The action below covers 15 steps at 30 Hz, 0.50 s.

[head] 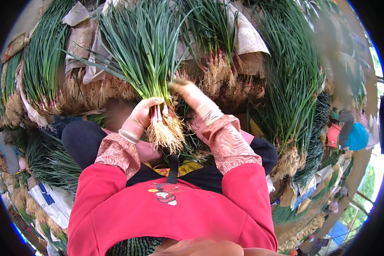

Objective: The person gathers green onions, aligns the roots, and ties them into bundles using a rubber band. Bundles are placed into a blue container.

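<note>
My left hand (142,112), in a thin pale glove, grips a bunch of young garlic plants (158,73) low on the stems. The thumb lies across the front of the stalks. Long green leaves fan out away from me, while pinkish stalk bases and tangled pale roots (166,131) hang below the hand. My right hand (188,94), gloved too and blurred, is at the right side of the same stems, just above the roots. Its fingertips are too blurred to show whether they hold a stalk.
Behind the bunch lies a long row of rooted plants (99,91) partly covered by sacking (248,35). More loose plants (217,57) rest on it. Large heaps stand at the left (46,67) and right (288,96). People in a blue garment (356,136) and others sit farther right.
</note>
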Available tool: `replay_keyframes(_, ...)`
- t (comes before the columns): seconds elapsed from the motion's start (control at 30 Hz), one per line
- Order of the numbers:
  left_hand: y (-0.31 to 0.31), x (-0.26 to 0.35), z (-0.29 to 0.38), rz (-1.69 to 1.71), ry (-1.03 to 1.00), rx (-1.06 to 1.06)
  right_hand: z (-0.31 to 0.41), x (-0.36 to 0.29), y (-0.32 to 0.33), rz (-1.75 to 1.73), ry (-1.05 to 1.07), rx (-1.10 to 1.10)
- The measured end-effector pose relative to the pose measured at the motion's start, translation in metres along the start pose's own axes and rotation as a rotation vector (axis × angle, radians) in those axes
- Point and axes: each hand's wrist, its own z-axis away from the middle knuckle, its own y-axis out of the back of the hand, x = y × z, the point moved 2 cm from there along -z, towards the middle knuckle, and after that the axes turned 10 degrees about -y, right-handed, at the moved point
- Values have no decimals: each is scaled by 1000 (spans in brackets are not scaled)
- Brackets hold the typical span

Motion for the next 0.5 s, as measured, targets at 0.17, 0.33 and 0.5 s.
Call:
replay_keyframes(0.17,-6,11,8,-267,-35,98,-13,-20,16,573,233,442)
replay_keyframes(0.33,-18,28,14,-71,-128,-165,-69,-9,78,1097,-40,606)
replay_keyframes(0.5,-16,61,38,-40,-328,-175,2,-17,115,311,359,539)
